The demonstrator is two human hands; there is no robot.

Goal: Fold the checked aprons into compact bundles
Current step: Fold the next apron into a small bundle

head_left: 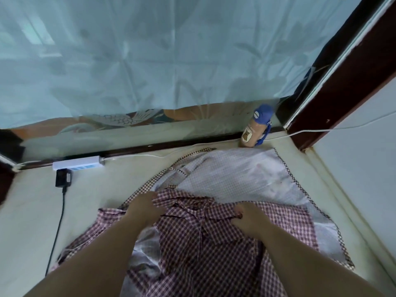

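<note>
While left hand (145,207), right hand (249,219) grip, apron (192,243) between

From where I stand, the person shows bare forearms (96,254), a bare left hand (145,207) and right hand (248,219).

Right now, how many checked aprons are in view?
2. A red checked apron lies nearest, gripped by the left hand and right hand; a paler apron is spread beneath and beyond it, toward the bottle. Others could be hidden underneath.
</note>
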